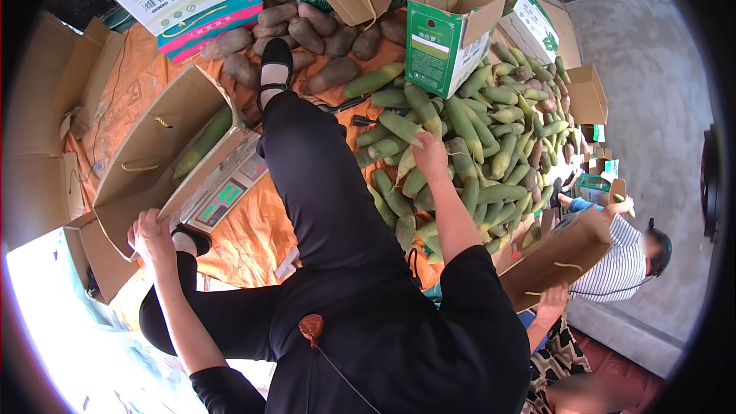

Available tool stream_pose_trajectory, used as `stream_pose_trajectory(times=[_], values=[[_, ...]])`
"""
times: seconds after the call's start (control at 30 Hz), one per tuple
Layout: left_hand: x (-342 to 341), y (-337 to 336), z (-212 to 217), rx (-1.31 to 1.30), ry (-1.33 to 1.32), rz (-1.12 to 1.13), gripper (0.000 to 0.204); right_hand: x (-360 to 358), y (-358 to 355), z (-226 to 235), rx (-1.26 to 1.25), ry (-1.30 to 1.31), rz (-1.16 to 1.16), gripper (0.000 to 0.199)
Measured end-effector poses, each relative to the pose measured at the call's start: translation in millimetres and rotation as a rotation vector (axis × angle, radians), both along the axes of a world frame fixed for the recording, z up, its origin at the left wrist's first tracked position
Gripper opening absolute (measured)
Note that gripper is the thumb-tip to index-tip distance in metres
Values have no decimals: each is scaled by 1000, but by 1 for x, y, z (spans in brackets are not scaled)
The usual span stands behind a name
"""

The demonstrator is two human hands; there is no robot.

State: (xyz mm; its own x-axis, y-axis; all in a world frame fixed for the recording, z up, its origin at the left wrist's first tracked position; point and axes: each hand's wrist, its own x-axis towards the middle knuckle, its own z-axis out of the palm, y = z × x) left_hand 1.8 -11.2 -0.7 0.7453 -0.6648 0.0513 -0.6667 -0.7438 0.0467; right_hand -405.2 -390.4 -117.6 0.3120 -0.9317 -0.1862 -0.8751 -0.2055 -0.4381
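Observation:
At the left, my left hand (152, 244) grips the near edge of an open cardboard box (126, 176) with yellow rope handles. A long green radish (205, 142) lies inside it. The box stands on a digital scale (228, 193) with lit green displays. Over the heap in the middle, my right hand (431, 155) is closed around the end of a pale green radish (400, 127). Several more green radishes (502, 155) lie piled under and around that hand.
Brownish radishes (307, 34) lie on the orange sheet (245, 238) at the back. A green box (433, 46) stands behind the heap, and printed boxes (192, 0) are stacked at the far left. At the right, other people handle cardboard boxes (563, 257) near a grey wall (644, 92).

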Motion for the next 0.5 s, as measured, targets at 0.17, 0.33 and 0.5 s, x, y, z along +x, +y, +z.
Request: stream_pose_trajectory(times=[0.17,0.33,0.5], values=[[2,3,-3,5,2,14,17,-12,-9,-13,-109,316,-149,50],[1,-1,-2,2,-4,12,18,-20,-21,-30,-85,416,-85,63],[0,2,-3,-50,3,-3,17,-3,-17,-33,-49,587,7,66]])
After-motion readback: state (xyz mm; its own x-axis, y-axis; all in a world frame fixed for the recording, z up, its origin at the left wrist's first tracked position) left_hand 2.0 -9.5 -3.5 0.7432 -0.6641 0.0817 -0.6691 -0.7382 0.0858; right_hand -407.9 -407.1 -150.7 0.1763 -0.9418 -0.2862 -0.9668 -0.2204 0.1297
